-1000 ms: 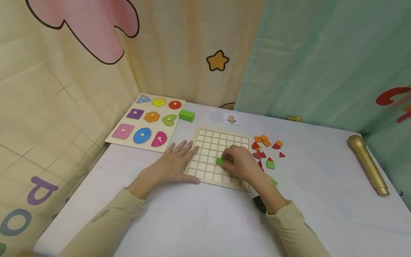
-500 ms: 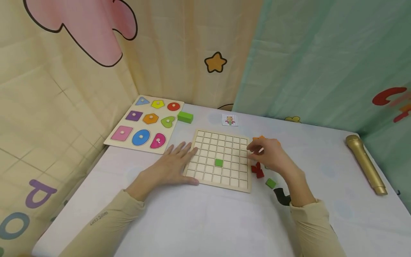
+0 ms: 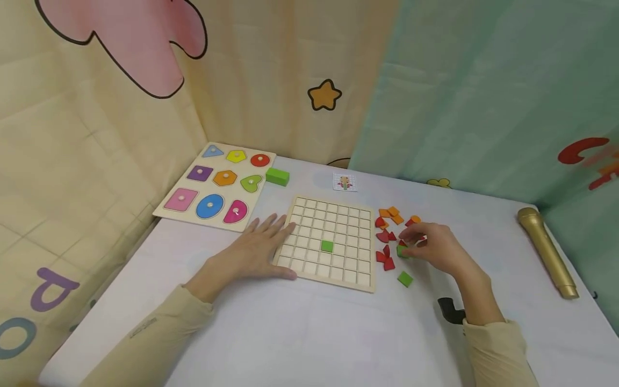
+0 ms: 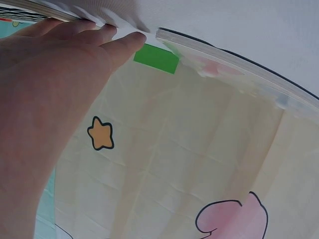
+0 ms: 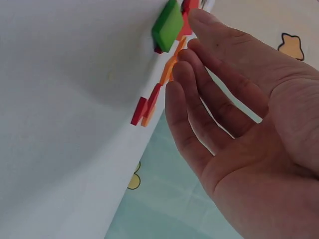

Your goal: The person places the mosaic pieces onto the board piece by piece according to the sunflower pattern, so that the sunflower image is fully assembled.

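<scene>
My left hand [image 3: 255, 250] rests flat with spread fingers at the left edge of a wooden grid board [image 3: 309, 223]. One green square tile [image 3: 326, 246] sits in a cell near the board's middle. My right hand [image 3: 437, 248] is to the right of the board, fingertips right at another green square tile [image 3: 402, 251]. In the right wrist view that green tile [image 5: 168, 26] shows beside the thumb tip, and the loosely bent fingers hold nothing. A third green tile [image 3: 405, 279] lies nearer the front. Red pieces [image 3: 382, 236] and orange tiles [image 3: 393, 211] lie scattered beside the board.
A knob puzzle board [image 3: 220, 212] with coloured shapes stands at the back left, a green block [image 3: 278, 177] at its right edge. Behind the grid board lies a small picture card [image 3: 345, 182]. A gold microphone [image 3: 547, 252] lies at the far right. Curtains border the table.
My right hand has let go of the green tile on the grid board and moved right, over the loose pieces, to another green tile. My left hand stays at the board's edge.
</scene>
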Tool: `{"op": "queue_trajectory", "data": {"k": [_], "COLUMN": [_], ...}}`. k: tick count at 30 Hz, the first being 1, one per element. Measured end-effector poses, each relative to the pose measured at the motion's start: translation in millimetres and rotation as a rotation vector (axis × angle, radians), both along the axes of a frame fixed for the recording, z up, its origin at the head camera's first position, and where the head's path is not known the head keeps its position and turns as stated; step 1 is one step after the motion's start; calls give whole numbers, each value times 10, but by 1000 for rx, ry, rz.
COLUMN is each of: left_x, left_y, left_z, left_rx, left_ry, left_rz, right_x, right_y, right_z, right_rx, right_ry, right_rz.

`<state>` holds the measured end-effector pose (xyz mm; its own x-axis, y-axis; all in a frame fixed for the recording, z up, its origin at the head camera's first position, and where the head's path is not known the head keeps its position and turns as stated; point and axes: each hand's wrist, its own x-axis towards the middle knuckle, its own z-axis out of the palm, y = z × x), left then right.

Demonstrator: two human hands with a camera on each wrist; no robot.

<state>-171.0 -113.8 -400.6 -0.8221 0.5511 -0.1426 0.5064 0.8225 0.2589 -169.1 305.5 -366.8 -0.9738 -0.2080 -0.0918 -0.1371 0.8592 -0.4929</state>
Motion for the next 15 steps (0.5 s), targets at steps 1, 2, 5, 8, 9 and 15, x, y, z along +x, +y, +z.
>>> {"op": "queue_trajectory", "data": {"k": [1,2,5,8,9,15], "left_x": [2,4,4,1,0,0], "left_y": [-6,-8,-11,-10,-10,-12], "left_z": [1,2,-6,-12,-14,-5], "left_rx": [-1,1,3,-2,-1,3], "left_ry": [-2,-2,2,6,7,5], "left_rz": [3,4,1,0,-1,-3], "right_x": [-16,-33,-67,-79,-78,-73], "right_y": [-2,-4,-3,4,7,42], "right_z": [-12,-26,-64,-98,-105,-81], "right_rx": [3,5,15,25,24,15], "right_ry": [-7,-14,-31,-36,-37,8], "right_rz": [5,8,22,13,11,30]}}
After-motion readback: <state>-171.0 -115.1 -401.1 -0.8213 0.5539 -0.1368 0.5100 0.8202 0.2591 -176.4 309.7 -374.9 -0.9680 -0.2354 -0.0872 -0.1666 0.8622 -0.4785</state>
